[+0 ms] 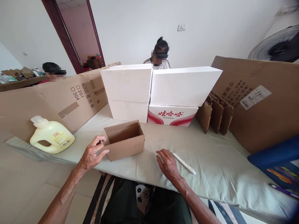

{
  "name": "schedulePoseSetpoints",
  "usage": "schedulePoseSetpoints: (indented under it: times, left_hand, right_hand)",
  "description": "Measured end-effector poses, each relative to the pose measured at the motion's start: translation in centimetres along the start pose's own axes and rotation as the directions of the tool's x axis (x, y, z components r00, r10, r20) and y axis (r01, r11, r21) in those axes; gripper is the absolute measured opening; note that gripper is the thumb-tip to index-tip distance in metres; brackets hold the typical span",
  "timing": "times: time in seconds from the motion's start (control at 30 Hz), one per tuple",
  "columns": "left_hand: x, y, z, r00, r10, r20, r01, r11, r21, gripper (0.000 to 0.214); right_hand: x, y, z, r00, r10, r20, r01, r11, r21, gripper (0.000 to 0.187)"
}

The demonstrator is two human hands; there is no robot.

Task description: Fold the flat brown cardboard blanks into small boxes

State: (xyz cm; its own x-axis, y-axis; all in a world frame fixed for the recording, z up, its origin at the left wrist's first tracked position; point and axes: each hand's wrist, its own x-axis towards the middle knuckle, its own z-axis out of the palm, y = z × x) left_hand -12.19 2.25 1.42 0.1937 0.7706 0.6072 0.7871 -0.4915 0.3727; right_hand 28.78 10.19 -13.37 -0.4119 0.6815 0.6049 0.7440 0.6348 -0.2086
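Note:
A small open brown cardboard box (126,141) sits on the cloth-covered table (210,161) in front of me. My left hand (92,154) touches its left end, thumb and fingers spread along the flap. My right hand (168,165) lies flat on the cloth, fingers apart, holding nothing. A white pen-like tool (182,161) lies just right of that hand, touching or nearly touching it.
A pale yellow jug (51,137) lies at the left. White boxes (158,90) are stacked behind, one with red print (171,115). Large cardboard sheets (257,99) lean on both sides, with folded flats (216,113). A blue item (277,161) is at right. Two people sit beyond.

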Motion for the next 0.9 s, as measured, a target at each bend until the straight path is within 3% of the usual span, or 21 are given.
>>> schedulePoseSetpoints:
  times: [0.1, 0.2, 0.3, 0.4, 0.67, 0.9]
  left_hand:
    - [0.0, 0.1, 1.3, 0.996, -0.068, 0.051, 0.07, 0.997, -0.044, 0.028]
    - [-0.7, 0.0, 2.8, 0.992, -0.122, 0.033, 0.125, 0.99, -0.071, 0.021]
    - [-1.5, -0.1, 4.3, 0.976, -0.206, -0.073, 0.198, 0.976, -0.095, 0.072]
    - [-1.8, -0.2, 5.7, 0.943, -0.311, -0.122, 0.292, 0.945, -0.149, 0.103]
    - [-1.0, -0.5, 6.3, 0.903, -0.415, -0.108, 0.4, 0.906, -0.136, 0.085]
    - [-2.4, -0.9, 6.3, 0.885, -0.451, -0.113, 0.428, 0.885, -0.181, 0.115]
  right_hand:
    - [-2.1, 3.7, -3.1, 0.994, 0.09, -0.055, -0.096, 0.989, -0.111, 0.02]
    - [-4.7, 7.2, -4.8, 0.983, 0.178, -0.044, -0.184, 0.947, -0.263, 0.022]
    - [-6.8, 9.1, -5.1, 0.973, 0.229, -0.032, -0.227, 0.919, -0.322, 0.026]
    - [-7.8, 9.2, -4.9, 0.974, 0.224, -0.019, -0.219, 0.926, -0.308, 0.028]
    - [-7.4, 7.9, -5.1, 0.966, 0.259, -0.021, -0.254, 0.924, -0.287, 0.026]
    - [-7.3, 7.5, -5.2, 0.955, 0.297, 0.001, -0.285, 0.918, -0.274, 0.028]
